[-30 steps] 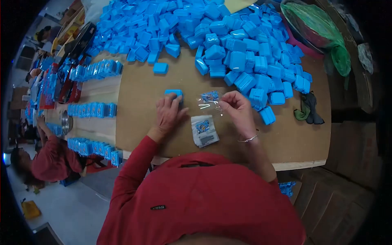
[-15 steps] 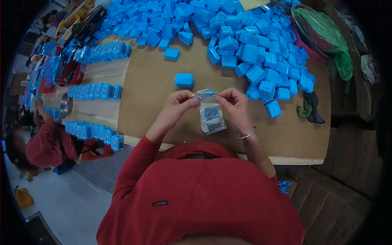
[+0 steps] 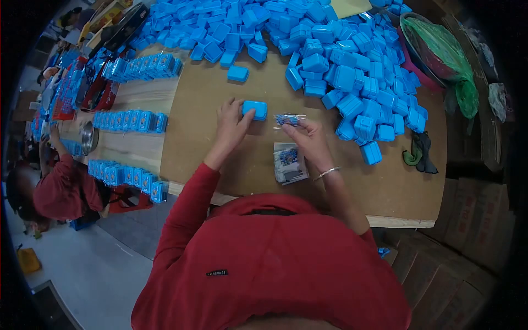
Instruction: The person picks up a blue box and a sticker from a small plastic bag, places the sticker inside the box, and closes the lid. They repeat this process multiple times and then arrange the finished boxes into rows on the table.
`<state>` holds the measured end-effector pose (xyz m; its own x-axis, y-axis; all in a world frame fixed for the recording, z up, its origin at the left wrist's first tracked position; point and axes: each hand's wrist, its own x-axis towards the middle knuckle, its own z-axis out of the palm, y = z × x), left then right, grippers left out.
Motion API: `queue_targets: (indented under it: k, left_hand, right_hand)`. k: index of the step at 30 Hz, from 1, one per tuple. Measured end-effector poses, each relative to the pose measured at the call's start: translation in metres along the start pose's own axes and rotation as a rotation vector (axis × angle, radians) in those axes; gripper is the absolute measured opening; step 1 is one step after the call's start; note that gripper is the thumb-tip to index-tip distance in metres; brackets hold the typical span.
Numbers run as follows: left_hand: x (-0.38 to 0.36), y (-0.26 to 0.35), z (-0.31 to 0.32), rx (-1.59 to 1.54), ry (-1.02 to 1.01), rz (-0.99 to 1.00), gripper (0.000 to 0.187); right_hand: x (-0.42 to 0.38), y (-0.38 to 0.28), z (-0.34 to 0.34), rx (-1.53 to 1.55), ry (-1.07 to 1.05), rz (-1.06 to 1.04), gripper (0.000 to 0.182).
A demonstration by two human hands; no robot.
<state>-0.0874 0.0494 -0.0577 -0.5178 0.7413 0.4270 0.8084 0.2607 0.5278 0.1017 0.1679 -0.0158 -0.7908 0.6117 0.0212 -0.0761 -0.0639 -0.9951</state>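
Observation:
My left hand [image 3: 232, 122] is closed around the left end of a small blue plastic box [image 3: 255, 110], its thumb along the near side. The box lies on the brown board. In my right hand [image 3: 311, 140], thumb and fingers pinch a small clear printed plastic bag [image 3: 288, 119], held just right of the box. Below it on the board lies a stack of similar printed bags [image 3: 290, 165]. Another blue box [image 3: 237, 73] sits by itself farther away.
A large heap of blue boxes and box halves [image 3: 352, 71] covers the far side of the brown board [image 3: 203, 148]. Rows of bagged boxes [image 3: 130, 121] stand at left. Dark and green cloth [image 3: 421, 154] lies at right. A co-worker in red [image 3: 66, 187] sits at far left.
My left hand has let go of the bag and moved up and left to take hold of the blue box. My right hand keeps the bag, shifted slightly right.

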Motion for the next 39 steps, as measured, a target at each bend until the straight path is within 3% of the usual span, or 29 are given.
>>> queue_targets:
  k: [1, 4, 7, 10, 15, 18, 24, 27, 30, 39]
  left_hand:
    - [0.005, -0.002, 0.002, 0.092, -0.034, 0.016, 0.031]
    - [0.003, 0.018, -0.011, -0.446, -0.283, -0.322, 0.030]
    - [-0.003, 0.024, -0.013, -0.757, -0.221, -0.459, 0.031]
    - [-0.001, 0.035, -0.023, -1.200, -0.134, -0.777, 0.033]
    - [-0.002, 0.040, -0.029, -1.369, -0.131, -0.758, 0.032]
    - [-0.005, 0.047, -0.036, -1.372, -0.197, -0.717, 0.032]
    - [-0.006, 0.052, -0.047, -1.361, -0.305, -0.639, 0.043]
    - [-0.002, 0.060, -0.053, -1.366, -0.402, -0.582, 0.052]
    - [-0.003, 0.064, -0.056, -1.395, -0.449, -0.566, 0.057]
    - [-0.006, 0.068, -0.056, -1.371, -0.488, -0.577, 0.065]
  right_hand:
    - [0.007, 0.010, 0.000, -0.084, -0.001, -0.068, 0.017]
    - [0.015, 0.014, 0.001, -0.257, -0.018, -0.108, 0.022]
    - [0.017, 0.023, 0.006, -0.263, -0.029, -0.152, 0.024]
    - [0.011, 0.015, 0.008, -0.239, -0.045, -0.122, 0.028]
    - [0.008, 0.005, 0.010, -0.273, -0.012, -0.260, 0.025]
    - [0.006, -0.010, 0.012, -0.160, 0.015, -0.181, 0.024]
    - [0.002, -0.025, 0.009, -0.055, -0.127, -0.021, 0.021]
    - [0.003, -0.019, 0.009, -0.127, -0.085, -0.123, 0.019]
    - [-0.003, -0.030, 0.011, -0.052, -0.056, -0.013, 0.018]
    - [-0.005, -0.034, 0.016, -0.021, 0.060, -0.055, 0.022]
